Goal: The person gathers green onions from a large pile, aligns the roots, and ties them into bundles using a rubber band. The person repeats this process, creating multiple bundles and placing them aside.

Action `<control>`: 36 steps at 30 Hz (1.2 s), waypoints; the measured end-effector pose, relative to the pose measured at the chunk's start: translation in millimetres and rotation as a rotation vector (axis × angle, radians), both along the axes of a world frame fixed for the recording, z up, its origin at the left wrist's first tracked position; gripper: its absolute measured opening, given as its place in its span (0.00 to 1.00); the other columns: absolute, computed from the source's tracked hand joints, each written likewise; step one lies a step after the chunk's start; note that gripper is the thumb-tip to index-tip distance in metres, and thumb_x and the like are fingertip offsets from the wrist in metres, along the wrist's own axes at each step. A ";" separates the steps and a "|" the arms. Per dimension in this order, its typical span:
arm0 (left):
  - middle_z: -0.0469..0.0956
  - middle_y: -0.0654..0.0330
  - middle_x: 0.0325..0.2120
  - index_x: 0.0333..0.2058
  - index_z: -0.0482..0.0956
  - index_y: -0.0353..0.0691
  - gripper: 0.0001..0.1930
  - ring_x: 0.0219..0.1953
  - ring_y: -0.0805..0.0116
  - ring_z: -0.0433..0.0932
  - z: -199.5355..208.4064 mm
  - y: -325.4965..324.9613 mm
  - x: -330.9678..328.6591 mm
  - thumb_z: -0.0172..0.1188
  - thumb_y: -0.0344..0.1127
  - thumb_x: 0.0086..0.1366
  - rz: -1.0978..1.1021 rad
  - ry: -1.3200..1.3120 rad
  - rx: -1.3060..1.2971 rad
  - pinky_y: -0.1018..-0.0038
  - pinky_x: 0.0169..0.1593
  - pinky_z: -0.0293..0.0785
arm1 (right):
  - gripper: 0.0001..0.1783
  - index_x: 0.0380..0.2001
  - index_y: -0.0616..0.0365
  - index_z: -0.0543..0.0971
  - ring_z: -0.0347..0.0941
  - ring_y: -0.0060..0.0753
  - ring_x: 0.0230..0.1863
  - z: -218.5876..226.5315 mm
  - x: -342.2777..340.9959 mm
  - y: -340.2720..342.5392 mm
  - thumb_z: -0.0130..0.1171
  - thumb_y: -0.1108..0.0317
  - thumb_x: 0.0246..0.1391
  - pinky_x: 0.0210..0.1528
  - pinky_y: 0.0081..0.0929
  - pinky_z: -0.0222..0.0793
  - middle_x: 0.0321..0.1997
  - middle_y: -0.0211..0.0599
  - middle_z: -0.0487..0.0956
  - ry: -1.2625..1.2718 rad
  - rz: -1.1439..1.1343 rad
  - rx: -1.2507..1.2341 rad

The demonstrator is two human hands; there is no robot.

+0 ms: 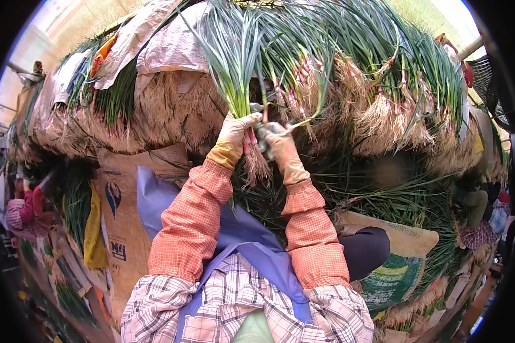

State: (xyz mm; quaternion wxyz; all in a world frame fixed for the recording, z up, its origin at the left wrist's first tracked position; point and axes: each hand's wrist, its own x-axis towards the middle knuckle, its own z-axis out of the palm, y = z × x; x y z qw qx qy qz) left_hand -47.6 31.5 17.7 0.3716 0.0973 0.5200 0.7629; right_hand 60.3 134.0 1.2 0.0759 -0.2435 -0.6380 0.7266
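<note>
My left hand [234, 134], in a pale, yellow-cuffed glove, is closed round a bunch of green garlic [240, 68]. Its long leaves fan upward, and its pinkish stems and stringy roots [256, 166] hang below the fist. Close beside it, my gloved right hand [280, 146] is slightly blurred, its fingers curled against the bunch. A loose stalk [308, 119] sticks out from those fingers toward the upper right. The fingertips of both hands partly overlap, so the exact grip there is hidden.
A broad bank of green garlic [377, 108] lies ahead, roots toward me. Pale sheeting [174, 48] covers part of it. More greens [383, 191] lie below, beside a brown sack [126, 211] and a green-printed sack [395, 274]. Other people [26, 214] sit at both sides.
</note>
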 end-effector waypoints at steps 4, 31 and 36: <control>0.75 0.60 0.13 0.30 0.77 0.35 0.03 0.07 0.76 0.69 28.4 -0.1 -13.7 0.61 0.28 0.59 0.089 0.148 0.017 0.84 0.06 0.60 | 0.19 0.51 0.63 0.73 0.76 0.22 0.25 36.6 14.1 5.5 0.55 0.67 0.58 0.30 0.17 0.72 0.33 0.36 0.80 0.048 0.260 0.062; 0.78 0.57 0.17 0.45 0.73 0.32 0.15 0.09 0.76 0.70 41.2 -10.8 10.7 0.58 0.27 0.59 -0.018 -0.111 -0.056 0.83 0.09 0.63 | 0.23 0.38 0.61 0.77 0.66 0.16 0.14 11.4 -13.2 52.9 0.56 0.48 0.58 0.13 0.15 0.60 0.21 0.32 0.75 0.015 0.204 -0.145; 0.76 0.57 0.14 0.38 0.71 0.36 0.07 0.07 0.75 0.68 28.1 -21.9 29.6 0.55 0.25 0.61 0.063 0.037 -0.119 0.82 0.07 0.59 | 0.09 0.34 0.60 0.75 0.69 0.18 0.23 2.7 -44.6 -7.5 0.61 0.68 0.53 0.23 0.21 0.65 0.25 0.28 0.77 0.219 -0.289 0.164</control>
